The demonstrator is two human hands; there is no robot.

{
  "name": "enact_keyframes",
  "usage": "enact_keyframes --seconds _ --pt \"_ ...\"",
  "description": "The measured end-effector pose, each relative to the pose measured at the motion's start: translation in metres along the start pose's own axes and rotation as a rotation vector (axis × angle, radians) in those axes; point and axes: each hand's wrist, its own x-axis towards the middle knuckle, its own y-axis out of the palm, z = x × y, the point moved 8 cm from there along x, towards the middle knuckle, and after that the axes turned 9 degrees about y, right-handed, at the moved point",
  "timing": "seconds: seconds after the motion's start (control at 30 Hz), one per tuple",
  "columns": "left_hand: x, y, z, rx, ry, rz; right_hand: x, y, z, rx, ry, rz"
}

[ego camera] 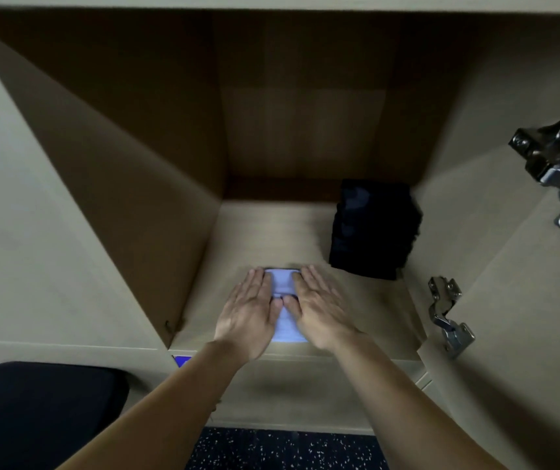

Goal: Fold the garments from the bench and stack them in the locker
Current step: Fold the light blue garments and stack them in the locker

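Wooden locker (272, 232) holds black stack (373, 228), pale garment (283, 283); left grip (249, 310), right grip (319, 307) press it, fingers straight.

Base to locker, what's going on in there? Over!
Left hand, right hand flat, fingers straight. Both pressing light blue folded garment on locker shelf. Dark folded stack back right, apart, not blocking.

Pale folded garment (283, 283): mostly covered by the left hand (249, 312) and right hand (319, 308) lying flat on it. Only a centre strip and the near edge show; outline unreadable.
Dark stack (373, 228), rear right: blurred, pieces not countable.
Upper hinge (558, 164): smeared, cut by the right edge.
Black cushion (41, 415): cut by the left and bottom edges.
Blue tag (182, 361): partly behind the left forearm (170, 401).
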Motion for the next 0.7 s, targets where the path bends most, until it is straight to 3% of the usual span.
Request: enact_keyframes --seconds 0.23,0.43,0.57,0.7 --pt "-0.003 0.03 0.023 -0.095 0.023 -0.065 0.002 0.032 -0.013 0.192 0.043 -0.1" --pt "-0.002 0.028 0.023 -0.097 0.012 -0.005 0.0 0.032 -0.011 0.127 0.057 -0.071" --pt "-0.01 -0.004 0.012 -0.145 -0.032 0.017 -0.001 0.012 -0.006 0.12 0.11 0.032" --pt "-0.034 -0.061 -0.004 -0.125 -0.052 -0.041 -0.02 -0.051 0.005 0.13 0.156 -0.086"
